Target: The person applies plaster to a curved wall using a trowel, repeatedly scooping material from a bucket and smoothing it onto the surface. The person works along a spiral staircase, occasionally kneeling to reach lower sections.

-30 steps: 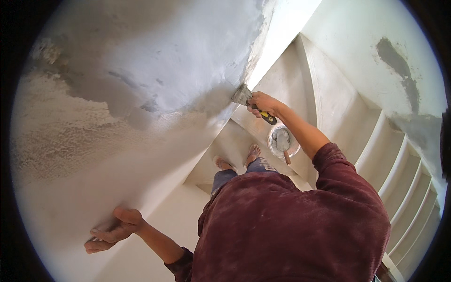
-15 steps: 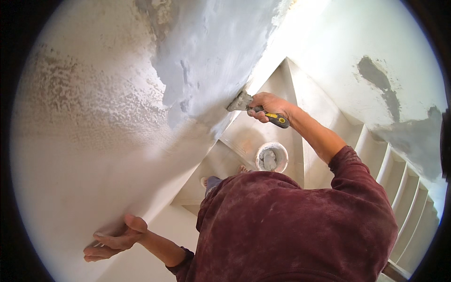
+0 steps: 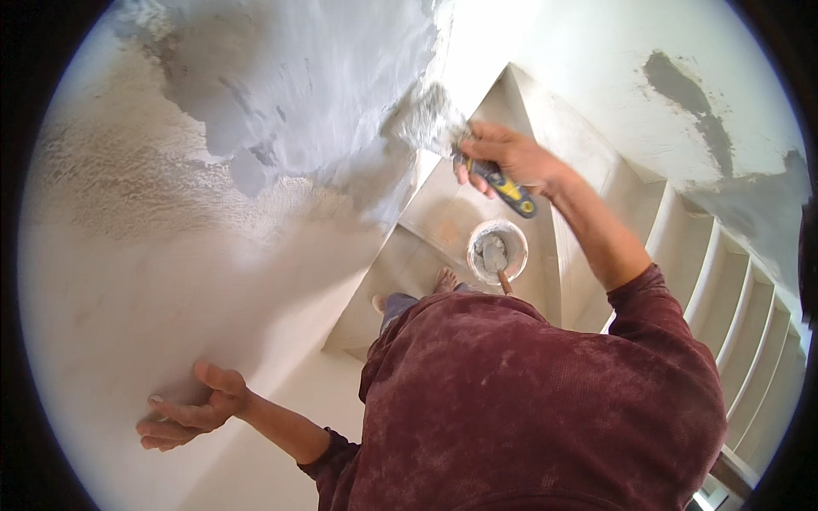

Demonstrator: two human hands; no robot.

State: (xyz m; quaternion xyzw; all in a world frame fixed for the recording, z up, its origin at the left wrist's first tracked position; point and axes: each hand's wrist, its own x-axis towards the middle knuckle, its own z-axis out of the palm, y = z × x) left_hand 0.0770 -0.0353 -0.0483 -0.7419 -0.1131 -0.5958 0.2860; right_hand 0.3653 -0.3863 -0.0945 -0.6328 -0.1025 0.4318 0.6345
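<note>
My right hand (image 3: 516,160) is closed round the black and yellow handle of a putty knife (image 3: 509,192). Its blade, blurred by motion and smeared with grey filler, is at the wall's edge beside the grey plastered patch (image 3: 315,85); whether it touches cannot be made out. Low on the left, my left hand (image 3: 194,410) is held up by the white wall (image 3: 128,315), empty, with its fingers stretched out. Below my right hand stands a white bucket (image 3: 521,249) holding grey filler and a tool with a brown handle (image 3: 504,281).
Stairs (image 3: 724,289) run down along the right side. Beyond them the opposite wall (image 3: 596,60) carries dark grey patches (image 3: 686,94). My bare foot (image 3: 446,279) shows on a step beside the bucket.
My right hand has moved up and slightly right with the putty knife, whose handle is tilted more steeply. My left hand has shifted a little up and left. The bucket tool's handle has come into view.
</note>
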